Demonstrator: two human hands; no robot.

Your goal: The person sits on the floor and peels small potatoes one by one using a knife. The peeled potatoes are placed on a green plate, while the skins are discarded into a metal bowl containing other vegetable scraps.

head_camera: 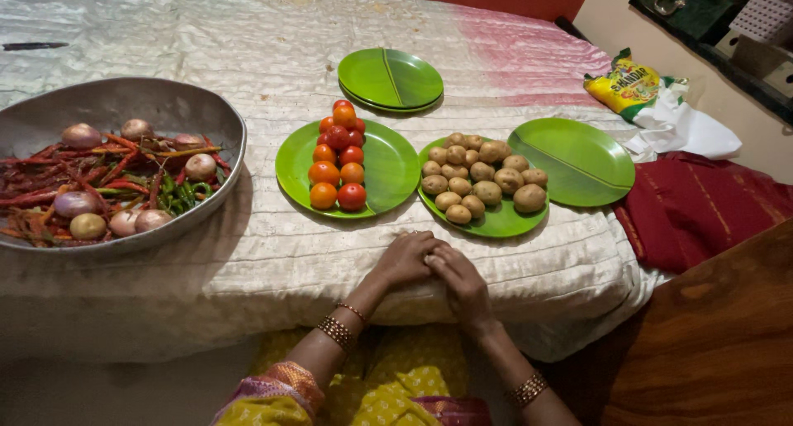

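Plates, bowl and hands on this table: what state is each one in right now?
Plate of tomatoes: half filled.
Plate of potatoes: full.
Right plate: bare.
Far plates: stacked, bare.
Metal bowl: holds onions and chillies.
Left hand: resting on cloth, touching the right hand.

The light is soft and fairly dim, falling from above and toward eleven o'clock, where the pale quilted cloth (248, 29) on the bed shines brightest. The steel basin (178, 108) throws a dark shadow on its five o'clock side, and the green plates (388, 166) cast thin shadows along their near edges. Their surfaces carry a mild sheen. My hands (434, 265) are evenly lit and sharp. At six and seven o'clock the view sinks into murk. The wide lens bends the basin and the corners, and the twelve o'clock edge is slightly soft.
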